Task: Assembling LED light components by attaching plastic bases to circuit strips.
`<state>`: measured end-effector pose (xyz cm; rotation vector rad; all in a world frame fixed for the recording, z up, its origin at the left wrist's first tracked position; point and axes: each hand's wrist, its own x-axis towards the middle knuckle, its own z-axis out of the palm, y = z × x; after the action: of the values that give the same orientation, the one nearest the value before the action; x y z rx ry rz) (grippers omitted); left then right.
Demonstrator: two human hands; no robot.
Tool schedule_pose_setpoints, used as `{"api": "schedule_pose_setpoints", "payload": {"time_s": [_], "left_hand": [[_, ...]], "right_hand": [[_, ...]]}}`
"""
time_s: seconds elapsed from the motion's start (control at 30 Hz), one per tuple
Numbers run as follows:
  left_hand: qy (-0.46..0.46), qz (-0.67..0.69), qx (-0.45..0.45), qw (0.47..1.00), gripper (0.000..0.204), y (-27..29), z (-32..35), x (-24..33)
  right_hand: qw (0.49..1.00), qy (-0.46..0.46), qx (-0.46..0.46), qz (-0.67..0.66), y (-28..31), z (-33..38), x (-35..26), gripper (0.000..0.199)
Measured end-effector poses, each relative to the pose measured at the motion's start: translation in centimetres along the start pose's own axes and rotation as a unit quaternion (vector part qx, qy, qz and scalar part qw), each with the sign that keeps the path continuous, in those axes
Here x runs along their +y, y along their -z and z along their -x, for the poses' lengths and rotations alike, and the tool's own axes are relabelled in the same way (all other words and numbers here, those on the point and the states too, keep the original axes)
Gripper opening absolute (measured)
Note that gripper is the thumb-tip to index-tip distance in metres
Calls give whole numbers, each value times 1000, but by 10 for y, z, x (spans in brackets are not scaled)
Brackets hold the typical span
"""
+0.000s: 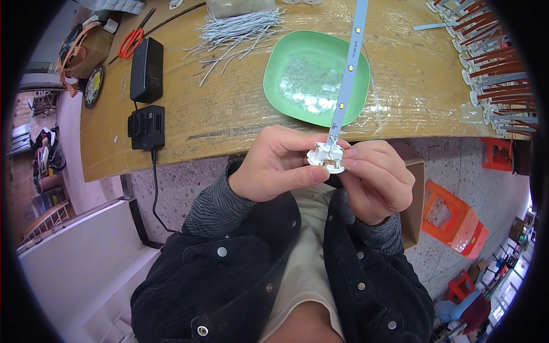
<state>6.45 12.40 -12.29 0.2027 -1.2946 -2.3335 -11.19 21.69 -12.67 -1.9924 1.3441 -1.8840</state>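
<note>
Forearms (214, 208) come up from below and angle in toward each other, elbows bent, so both hands meet in front of the body just off the near edge of the tabletop (211, 123). Left hand (280, 166) has its thumb laid along the near side of a round white end piece (326, 159) and the index finger reaching around the far side, so it's clamped on that piece from the left. Right hand (380, 177) comes at it from the other side, knuckles up and fingers curled, tips pinched on the right rim. Can't really see what its thumb is doing underneath.

LED strip (347, 74) sticks up out of the end piece between the two hands and runs away from them, crossing over the right part of a green bowl (274, 74). That bowl sits just beyond the fingers, with small clear pieces (309, 86) inside. Past the left hand and further out there's a pile of thin white wires (243, 27). Well off to the left hand's left: two black boxes (147, 71), plus red-handled scissors (131, 43) behind them. Far out past the right hand, a row of similar strips (503, 77) with white round ends.
</note>
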Motion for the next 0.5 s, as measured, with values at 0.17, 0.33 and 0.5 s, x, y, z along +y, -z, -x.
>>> {"api": "schedule_pose_setpoints", "payload": {"time_s": [0.17,0.33,0.5], "left_hand": [[1,0,3,1000,42,1,-1,-1],[1,-1,-4,1000,42,1,-1,-1],[2,-14,3,1000,41,1,-2,-1]], "right_hand": [[1000,-14,0,2,-1,-1,-2,32],[1000,-8,-11,9,2,-1,-1,35],[1000,-25,-7,9,1,-1,0,33]]}}
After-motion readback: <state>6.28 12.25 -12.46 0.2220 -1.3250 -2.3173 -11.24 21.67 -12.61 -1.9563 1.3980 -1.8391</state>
